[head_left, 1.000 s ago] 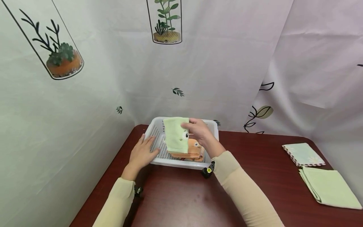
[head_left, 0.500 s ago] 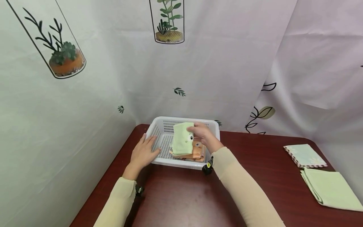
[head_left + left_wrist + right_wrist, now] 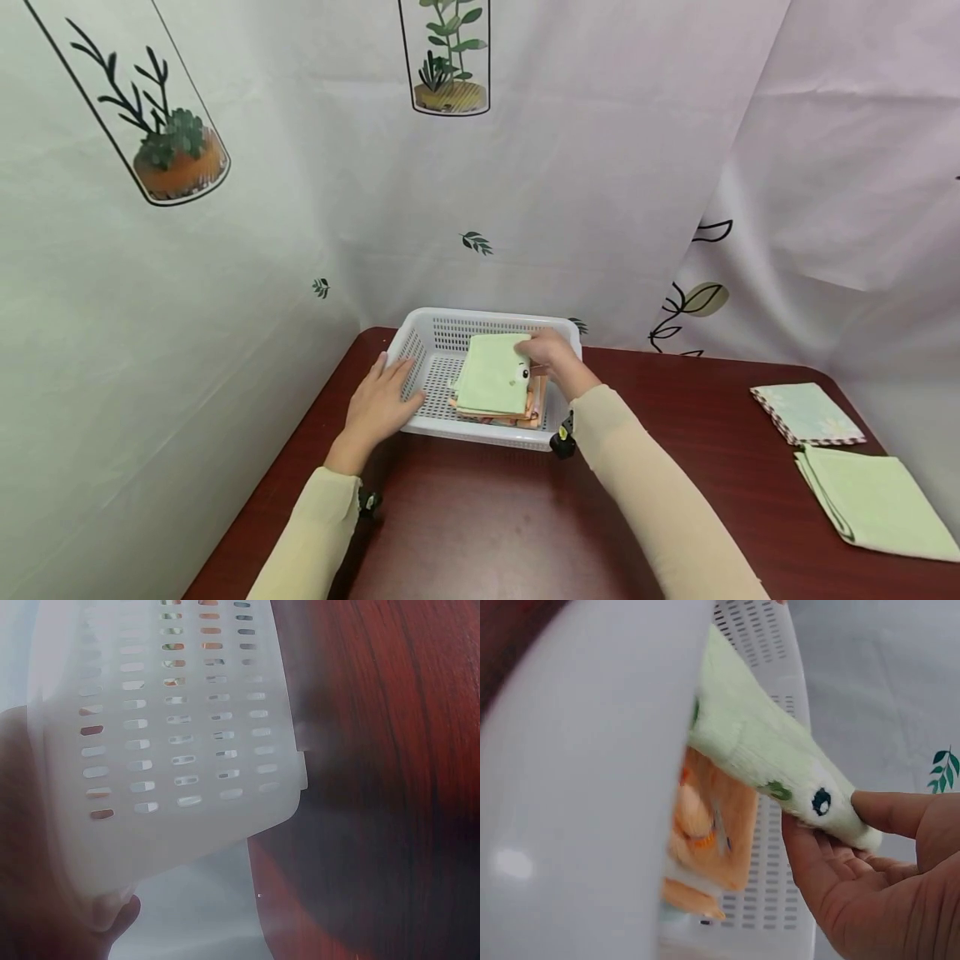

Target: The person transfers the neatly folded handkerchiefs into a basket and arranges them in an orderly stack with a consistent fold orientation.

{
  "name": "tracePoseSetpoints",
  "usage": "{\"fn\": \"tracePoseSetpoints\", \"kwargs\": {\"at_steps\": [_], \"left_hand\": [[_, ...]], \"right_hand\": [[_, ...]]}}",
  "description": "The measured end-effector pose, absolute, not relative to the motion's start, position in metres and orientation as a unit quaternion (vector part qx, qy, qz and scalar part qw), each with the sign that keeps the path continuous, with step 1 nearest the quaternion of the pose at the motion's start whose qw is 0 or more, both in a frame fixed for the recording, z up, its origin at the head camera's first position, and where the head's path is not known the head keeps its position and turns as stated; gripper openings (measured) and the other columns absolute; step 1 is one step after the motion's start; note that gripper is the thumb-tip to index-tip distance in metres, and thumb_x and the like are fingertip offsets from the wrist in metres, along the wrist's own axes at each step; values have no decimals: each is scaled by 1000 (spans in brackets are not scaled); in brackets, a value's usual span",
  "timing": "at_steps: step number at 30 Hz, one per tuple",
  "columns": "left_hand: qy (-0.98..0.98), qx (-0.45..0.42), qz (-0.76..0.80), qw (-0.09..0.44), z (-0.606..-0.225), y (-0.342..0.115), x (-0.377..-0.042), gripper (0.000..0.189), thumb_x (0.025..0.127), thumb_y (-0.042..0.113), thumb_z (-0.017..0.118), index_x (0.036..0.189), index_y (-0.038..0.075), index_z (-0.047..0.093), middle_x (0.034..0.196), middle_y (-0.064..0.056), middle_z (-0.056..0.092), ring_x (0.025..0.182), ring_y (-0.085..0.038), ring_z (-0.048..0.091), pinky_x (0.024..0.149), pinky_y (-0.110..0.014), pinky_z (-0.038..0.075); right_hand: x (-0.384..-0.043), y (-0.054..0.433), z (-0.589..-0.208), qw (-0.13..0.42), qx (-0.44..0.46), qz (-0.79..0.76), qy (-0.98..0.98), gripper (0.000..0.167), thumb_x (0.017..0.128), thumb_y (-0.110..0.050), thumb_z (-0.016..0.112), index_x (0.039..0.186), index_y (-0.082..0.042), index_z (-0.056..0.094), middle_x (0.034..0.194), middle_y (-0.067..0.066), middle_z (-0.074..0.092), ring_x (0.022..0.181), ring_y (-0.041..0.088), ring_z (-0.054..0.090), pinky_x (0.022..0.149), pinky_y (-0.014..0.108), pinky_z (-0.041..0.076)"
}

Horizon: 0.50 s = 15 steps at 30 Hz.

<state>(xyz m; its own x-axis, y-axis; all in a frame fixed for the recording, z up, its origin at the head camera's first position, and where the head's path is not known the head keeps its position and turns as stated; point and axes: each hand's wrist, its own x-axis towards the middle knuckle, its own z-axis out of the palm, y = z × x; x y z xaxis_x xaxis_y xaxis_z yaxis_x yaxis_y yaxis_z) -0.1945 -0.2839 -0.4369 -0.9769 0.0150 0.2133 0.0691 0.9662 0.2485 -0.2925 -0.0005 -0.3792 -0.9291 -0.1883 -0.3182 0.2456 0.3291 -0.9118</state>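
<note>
A folded light green towel with an embroidered eye lies over orange folded towels in the right part of a white plastic basket. My right hand pinches the green towel's right edge. In the right wrist view, thumb and fingers hold the fuzzy green towel tilted, with an orange towel below it. My left hand rests on the basket's left rim, fingers spread. The left wrist view shows the perforated basket wall and part of the hand, dim and blurred.
On the dark red table, a folded pale cloth with a checked edge lies at the right. Just in front of it is a larger folded green cloth. A patterned curtain hangs behind the basket.
My right hand has lowered the green towel and moved it rightward, so it now covers more of the orange towels. My left hand has stayed on the rim.
</note>
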Motion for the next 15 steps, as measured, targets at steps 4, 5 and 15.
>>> {"fn": "tracePoseSetpoints", "kwargs": {"at_steps": [4, 5, 15], "left_hand": [[-986, -22, -127, 104, -437, -283, -195, 71, 93, 45, 55, 153, 9, 45, 156, -15, 46, 154, -39, 19, 118, -59, 28], [-986, -22, -127, 103, -437, -283, -195, 71, 93, 45, 55, 153, 9, 45, 156, -15, 46, 154, -39, 19, 118, -59, 27], [-986, -24, -122, 107, -437, -283, -196, 70, 93, 44, 56, 152, 9, 46, 155, -15, 47, 153, -39, 21, 118, -59, 28]], "right_hand": [[-295, 3, -378, 178, 18, -585, 791, 36, 102, -10, 55, 134, 8, 57, 125, 24, 64, 105, 30, 69, 92, 41, 57], [-296, 5, -377, 176, 18, -585, 791, 37, 103, -10, 54, 136, 7, 56, 128, 24, 62, 109, 31, 68, 94, 40, 57], [-299, 17, -365, 153, -1, -570, 807, 41, 105, -24, 54, 142, -6, 55, 147, 18, 51, 133, 35, 53, 111, 48, 44]]}}
